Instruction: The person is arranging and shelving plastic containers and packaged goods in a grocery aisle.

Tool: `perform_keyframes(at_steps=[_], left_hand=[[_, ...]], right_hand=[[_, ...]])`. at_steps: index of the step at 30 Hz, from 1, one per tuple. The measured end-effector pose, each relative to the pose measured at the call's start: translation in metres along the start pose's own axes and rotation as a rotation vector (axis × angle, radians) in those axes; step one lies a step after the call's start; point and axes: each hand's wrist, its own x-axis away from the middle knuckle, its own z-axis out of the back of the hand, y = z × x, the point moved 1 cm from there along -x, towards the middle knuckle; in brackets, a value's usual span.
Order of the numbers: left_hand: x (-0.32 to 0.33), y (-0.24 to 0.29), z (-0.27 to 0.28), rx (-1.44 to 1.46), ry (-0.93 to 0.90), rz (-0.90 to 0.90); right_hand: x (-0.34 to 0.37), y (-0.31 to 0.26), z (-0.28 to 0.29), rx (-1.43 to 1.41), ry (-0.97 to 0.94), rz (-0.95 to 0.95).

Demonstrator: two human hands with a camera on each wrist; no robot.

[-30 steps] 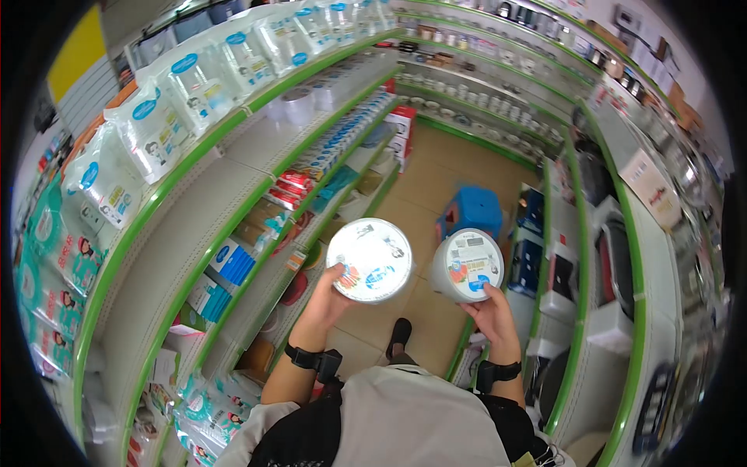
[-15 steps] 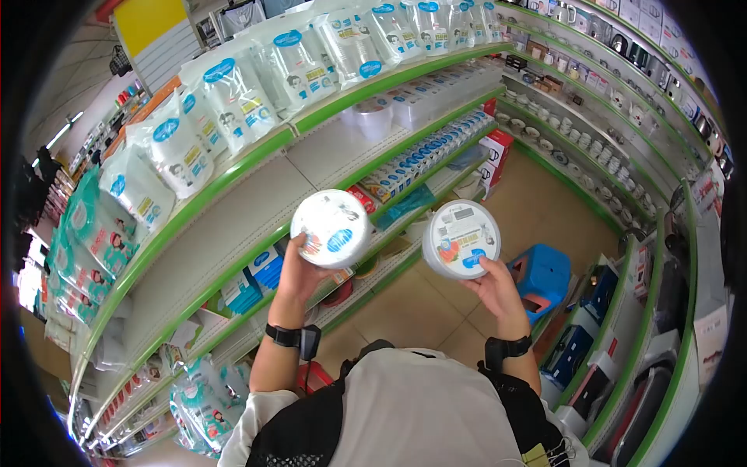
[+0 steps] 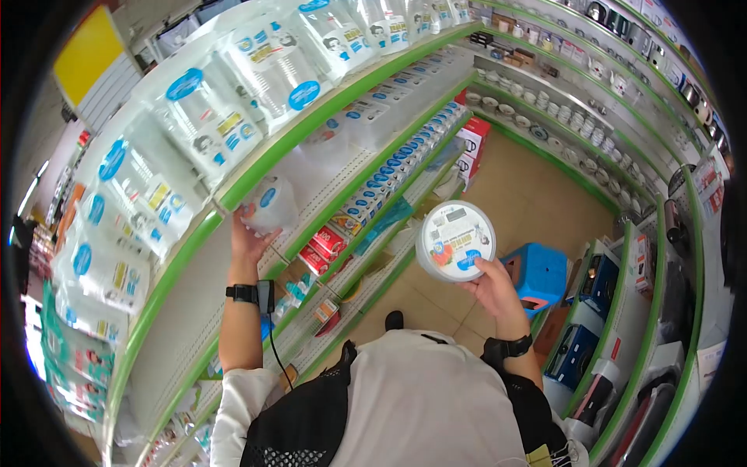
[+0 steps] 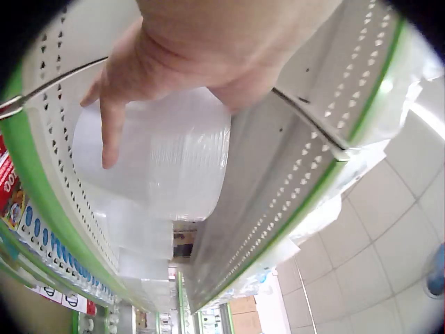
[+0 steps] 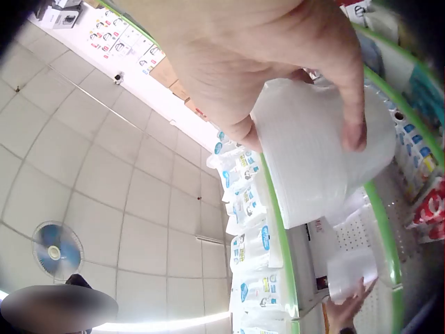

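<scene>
While mid-left wrapped tub is gripped by left hand, centre-right tub by right hand, squeezing should be avoided.

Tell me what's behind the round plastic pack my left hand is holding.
Beyond the round plastic pack, farther along the shelf, are more translucent containers. The pack hides part of them; anything fully covered can't be seen.

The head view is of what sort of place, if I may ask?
Probably a household-goods shop: matching labelled packs stand in a row on a green-edged shelf, with white crockery displayed at the far end.
</scene>
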Motion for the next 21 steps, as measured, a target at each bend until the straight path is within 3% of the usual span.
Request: perform_keyframes(at_steps=[3, 4, 6, 7, 9, 14, 21], left_hand=[[-0.085, 0.01, 0.004, 0.036, 0.053, -0.091], [-0.123, -0.003, 0.06, 0.022, 0.046, -0.075], [-0.244, -0.007, 0.112, -0.255, -0.105, -0.21], [-0.245, 0.0, 0.1, -0.262, -0.106, -0.197], [-0.226, 0.02, 0.052, 0.125, -0.184, -0.133], [-0.251, 0.035, 0.036, 0.098, -0.183, -0.1], [-0.249, 0.048, 0.045, 0.076, -0.122, -0.094]], right_hand=[[-0.044, -0.019, -0.015, 0.017, 0.019, 0.029], [-0.059, -0.023, -0.02, 0.036, 0.009, 0.046], [-0.09, -0.025, -0.026, 0.025, 0.005, 0.035], [-0.106, -0.027, -0.032, 0.047, -0.012, 0.033], [-0.132, -0.028, -0.05, 0.076, -0.038, 0.01], [-0.192, -0.032, -0.101, 0.181, -0.221, -0.051], [-0.277, 0.001, -0.187, 0.234, -0.537, -0.315]])
